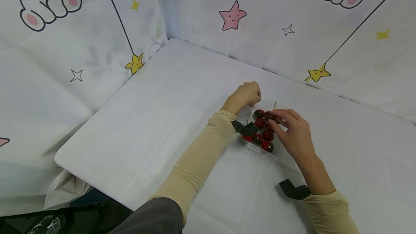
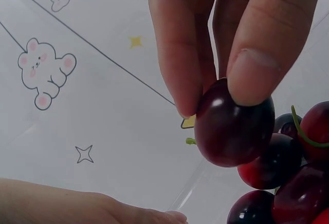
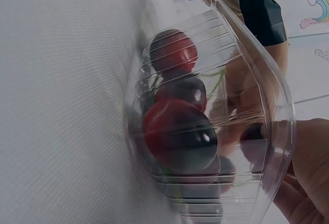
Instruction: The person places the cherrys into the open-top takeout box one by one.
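Note:
A clear plastic container with several dark red cherries in it stands on the white table. My right hand pinches one cherry between thumb and fingertips, over the far side of the container. Smooth and dark, the cherry shows a short green stem stub in the left wrist view. My left hand grips the far-left corner of the container, its fingertips mostly hidden from above. Through the ribbed container wall, the right wrist view shows cherries heaped on the bottom, some with green stems.
The white table has a rounded corner at the left. Behind it hangs a white curtain printed with stars and bears. Black wrist cameras sit on both forearms; the left one overlaps the container in the head view.

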Action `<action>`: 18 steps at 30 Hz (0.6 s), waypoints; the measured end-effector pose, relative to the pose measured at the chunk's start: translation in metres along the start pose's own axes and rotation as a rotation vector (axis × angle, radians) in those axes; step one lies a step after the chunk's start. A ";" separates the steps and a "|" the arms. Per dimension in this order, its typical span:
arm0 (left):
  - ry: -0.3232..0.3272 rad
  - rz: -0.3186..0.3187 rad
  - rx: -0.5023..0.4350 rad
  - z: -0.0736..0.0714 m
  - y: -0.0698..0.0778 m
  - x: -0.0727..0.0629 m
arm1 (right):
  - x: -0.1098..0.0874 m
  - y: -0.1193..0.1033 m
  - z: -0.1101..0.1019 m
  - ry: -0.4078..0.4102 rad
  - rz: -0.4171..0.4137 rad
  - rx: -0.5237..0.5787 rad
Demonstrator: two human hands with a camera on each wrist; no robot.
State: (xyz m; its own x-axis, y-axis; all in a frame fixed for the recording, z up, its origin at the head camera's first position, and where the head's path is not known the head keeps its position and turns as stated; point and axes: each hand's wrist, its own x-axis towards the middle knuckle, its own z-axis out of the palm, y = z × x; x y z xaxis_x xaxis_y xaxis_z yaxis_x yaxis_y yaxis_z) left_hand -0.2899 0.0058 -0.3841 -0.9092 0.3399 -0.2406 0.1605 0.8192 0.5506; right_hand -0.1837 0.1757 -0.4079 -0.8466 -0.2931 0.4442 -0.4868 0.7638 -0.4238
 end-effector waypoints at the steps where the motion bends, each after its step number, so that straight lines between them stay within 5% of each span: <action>1: 0.001 0.000 0.000 0.000 0.000 0.000 | 0.000 0.000 0.000 -0.002 -0.002 -0.002; 18: 0.005 0.008 0.008 0.000 0.000 0.001 | -0.001 0.002 0.002 -0.035 -0.027 -0.022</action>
State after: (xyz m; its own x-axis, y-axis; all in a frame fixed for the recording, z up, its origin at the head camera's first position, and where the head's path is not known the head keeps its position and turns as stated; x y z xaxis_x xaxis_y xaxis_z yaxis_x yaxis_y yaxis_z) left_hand -0.2905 0.0056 -0.3842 -0.9097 0.3440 -0.2326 0.1706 0.8203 0.5459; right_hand -0.1840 0.1764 -0.4108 -0.8403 -0.3334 0.4275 -0.5052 0.7674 -0.3947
